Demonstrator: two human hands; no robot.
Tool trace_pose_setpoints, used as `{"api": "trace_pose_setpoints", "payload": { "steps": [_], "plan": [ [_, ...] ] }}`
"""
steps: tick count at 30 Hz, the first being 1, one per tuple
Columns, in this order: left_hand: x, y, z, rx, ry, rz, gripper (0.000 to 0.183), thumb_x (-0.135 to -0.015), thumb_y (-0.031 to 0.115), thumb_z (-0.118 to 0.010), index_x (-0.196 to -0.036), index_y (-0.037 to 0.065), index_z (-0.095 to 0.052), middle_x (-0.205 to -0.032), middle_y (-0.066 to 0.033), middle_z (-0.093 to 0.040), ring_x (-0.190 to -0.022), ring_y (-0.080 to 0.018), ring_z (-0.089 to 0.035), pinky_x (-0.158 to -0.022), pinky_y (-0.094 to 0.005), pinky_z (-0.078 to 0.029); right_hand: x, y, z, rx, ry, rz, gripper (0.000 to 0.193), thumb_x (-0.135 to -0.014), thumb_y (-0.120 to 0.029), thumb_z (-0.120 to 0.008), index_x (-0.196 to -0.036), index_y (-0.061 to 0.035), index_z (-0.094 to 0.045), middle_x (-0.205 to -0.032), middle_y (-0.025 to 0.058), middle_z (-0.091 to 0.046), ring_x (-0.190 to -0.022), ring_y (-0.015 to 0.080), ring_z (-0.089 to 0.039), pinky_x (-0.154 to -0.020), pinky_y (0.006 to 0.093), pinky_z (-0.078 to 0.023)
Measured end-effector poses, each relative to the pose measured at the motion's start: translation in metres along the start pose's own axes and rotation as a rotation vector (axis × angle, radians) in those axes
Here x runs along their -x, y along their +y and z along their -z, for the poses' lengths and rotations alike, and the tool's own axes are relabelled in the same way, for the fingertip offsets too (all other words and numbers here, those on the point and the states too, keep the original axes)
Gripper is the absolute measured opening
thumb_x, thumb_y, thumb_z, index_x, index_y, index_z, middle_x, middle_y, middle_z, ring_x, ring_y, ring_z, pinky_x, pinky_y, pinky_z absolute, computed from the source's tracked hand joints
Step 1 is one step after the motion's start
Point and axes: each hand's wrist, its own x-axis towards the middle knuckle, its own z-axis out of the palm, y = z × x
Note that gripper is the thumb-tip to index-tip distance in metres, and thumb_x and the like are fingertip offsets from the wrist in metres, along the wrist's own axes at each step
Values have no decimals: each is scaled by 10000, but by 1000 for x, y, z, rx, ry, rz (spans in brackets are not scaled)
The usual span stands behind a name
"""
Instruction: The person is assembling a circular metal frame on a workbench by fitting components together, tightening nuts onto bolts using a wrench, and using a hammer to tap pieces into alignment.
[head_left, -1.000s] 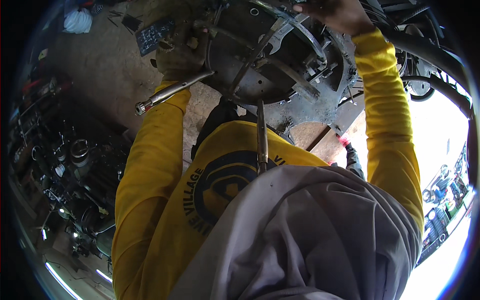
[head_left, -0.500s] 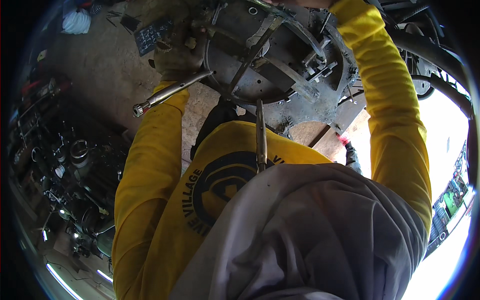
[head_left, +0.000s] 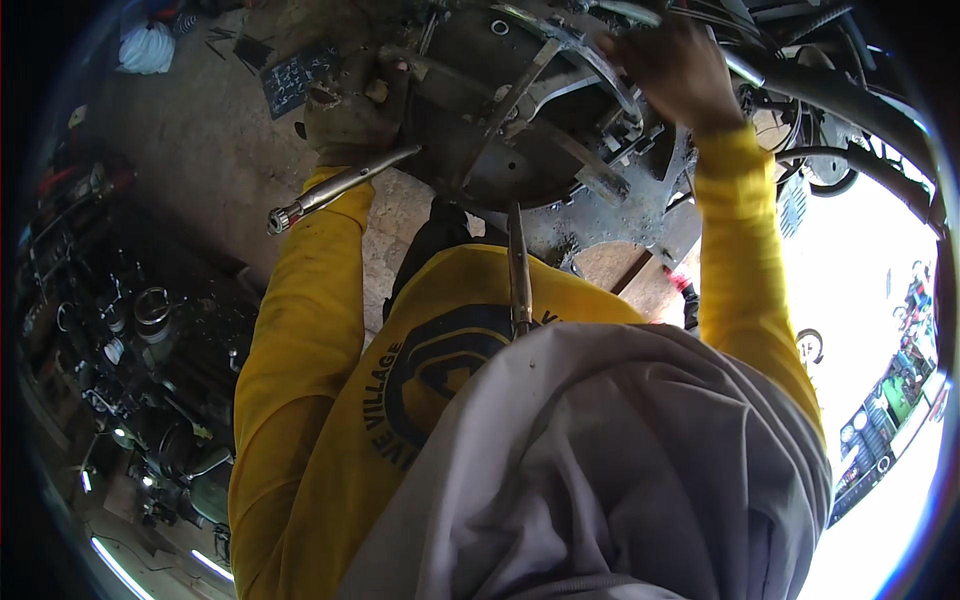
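A round metal frame (head_left: 505,160) of dark plate, with curved bars and flat cross strips, lies in front of me. My left hand (head_left: 355,110), in a worn, holed glove, is closed at its left edge; shadow partly hides the fingers. My right hand (head_left: 680,75), ungloved, is above the frame's far right side, blurred by motion. A shiny bar (head_left: 742,66) shows beside that hand; whether the hand touches it I cannot tell. One silver tapered rod (head_left: 340,190) with a ribbed end crosses over my left wrist. Another tapered rod (head_left: 519,275) appears in front of my yellow shirt.
A metal plate (head_left: 600,228) with a curved cut-out extends below the frame. Thick dark tubes (head_left: 850,100) run along the right. Dark machine parts (head_left: 160,400) crowd the left. A dark board (head_left: 300,80) with white writing and a white bag (head_left: 146,48) lie on the floor.
My right hand has come down from the top edge, nearer to me, over the frame's right side. My left hand has stayed at the frame's left edge.
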Motion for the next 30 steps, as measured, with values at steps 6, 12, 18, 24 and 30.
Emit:
{"api": "trace_pose_setpoints", "payload": {
  "steps": [6, 12, 18, 24, 30],
  "plan": [
    [-6, 19, 12, -41, 18, -74, 423, -954, 379, -653, -1224, 55, -627, -1113, -155, -690, -967, -300, -693, -819, -388, -559, 25, 4, 0, 31, -8, -31, 300, -976, -380, -596, -848, -150, -739, -725, 54, -669, -672, 293, -642, -636, 421, -528],
    [-6, -2, -7, -173, 132, -253, 325, -915, 444, -657, -1039, 144, -668, -875, -68, -707, -760, -285, -705, -658, -409, -568, -10, 42, 8, 10, 19, 76, 262, -920, -348, -688, -789, -121, -702, -720, 48, -667, -652, 297, -641, -602, 423, -501],
    [-12, 16, 15, -304, 123, -394, 320, -912, 416, -657, -1080, 145, -679, -940, -78, -702, -829, -281, -700, -673, -415, -569, -53, 34, 6, -23, -21, 186, 393, -763, -472, -776, -704, -91, -703, -657, 132, -615, -671, 321, -605, -623, 451, -456],
    [-7, -6, -5, -206, 203, -353, 277, -881, 386, -712, -1036, 157, -696, -1028, -64, -687, -850, -250, -696, -666, -392, -568, -91, 56, -30, 79, -52, 334, 408, -806, -441, -735, -631, -77, -679, -587, 145, -578, -643, 328, -589, -632, 448, -467],
    [-3, -9, -2, -310, 190, -476, 237, -995, 253, -597, -1216, 187, -650, -1208, -97, -657, -1002, -281, -677, -791, -393, -562, -134, 37, -38, 136, -6, 708, 331, -788, -397, -714, -673, -88, -701, -605, 130, -587, -643, 347, -585, -654, 446, -477]
  ]
}}
